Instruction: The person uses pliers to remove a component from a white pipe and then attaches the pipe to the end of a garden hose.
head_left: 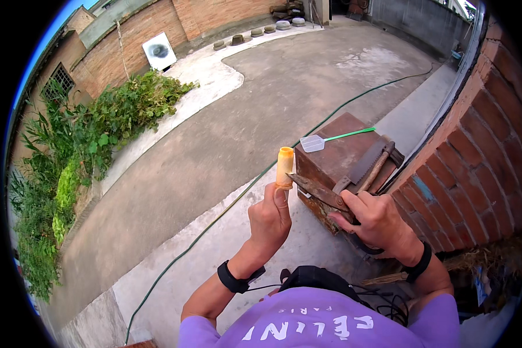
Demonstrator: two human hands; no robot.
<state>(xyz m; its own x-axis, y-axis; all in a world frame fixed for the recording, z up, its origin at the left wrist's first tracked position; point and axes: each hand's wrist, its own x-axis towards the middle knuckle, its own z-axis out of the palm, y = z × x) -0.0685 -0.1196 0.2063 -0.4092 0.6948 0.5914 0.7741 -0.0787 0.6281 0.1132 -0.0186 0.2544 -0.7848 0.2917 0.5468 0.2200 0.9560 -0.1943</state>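
Yellowish cylinder [285, 166], location: centre of the frame, upright, above the left hand. A paved yard [174, 168] occupies most of the frame. A red brick wall [470, 168] fills the right side; green plants [98, 127] line the left. A rust-brown box [337, 124] stands right of centre, beside the brick wall. A green hose [214, 220] runs diagonally from the lower left toward the upper right, passing behind the cylinder. On the box top lie a saw [366, 164] with a toothed blade, toward its right side, and a fly swatter [313, 144] with a pale head and green handle, toward its far edge. Right hand [377, 219], right of centre: fingers closed around the handle end of rusty shears [319, 190]. The shears point left; their tip meets the cylinder's right side. Whether the blades are parted cannot be determined. Left hand [271, 216], centre: fingers curled, thumb raised, pinching the cylinder's lower end. A dark wristband [232, 278] encircles the left wrist. The cylinder's upper end shows a round, orange-tinted rim.
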